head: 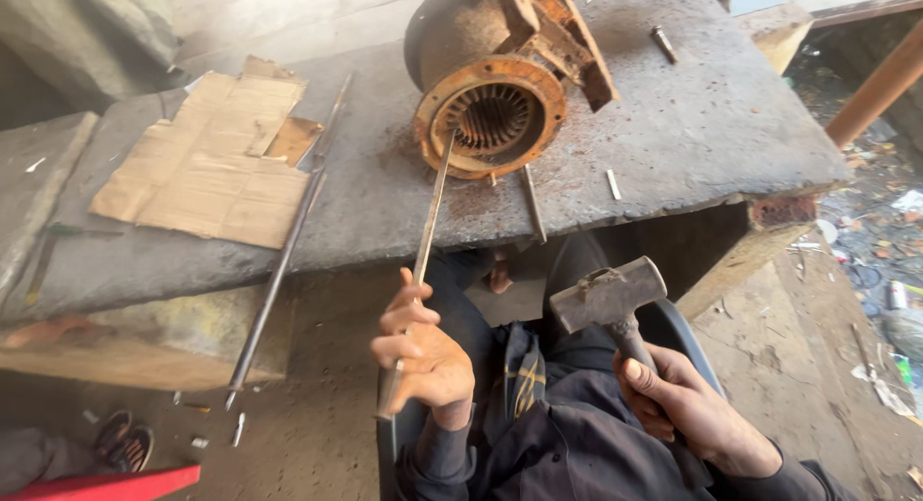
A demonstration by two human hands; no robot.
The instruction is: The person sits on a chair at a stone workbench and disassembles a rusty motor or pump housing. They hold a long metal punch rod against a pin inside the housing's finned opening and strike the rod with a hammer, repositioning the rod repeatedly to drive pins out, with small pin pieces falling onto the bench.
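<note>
My left hand (420, 352) grips a long flat metal rod (430, 205) like a chisel. Its far tip rests on the rim of a rusty round motor housing (488, 114) lying on a grey stone slab (673, 126). The housing shows slotted metal fins inside its open end. A heavy sledge hammer is in my right hand (687, 405), held by the handle, with its steel head (608, 294) raised just right of the rod, below the slab's edge. I sit low, with dark clothing over my knees.
Torn cardboard (212, 169) lies on the slab's left part, beside a long thin steel bar (284, 261) leaning off the edge. Another short rod (533, 203) and a bolt (663, 43) lie on the slab. Sandals (123, 439) sit on the dirt floor at left. Litter lies at right.
</note>
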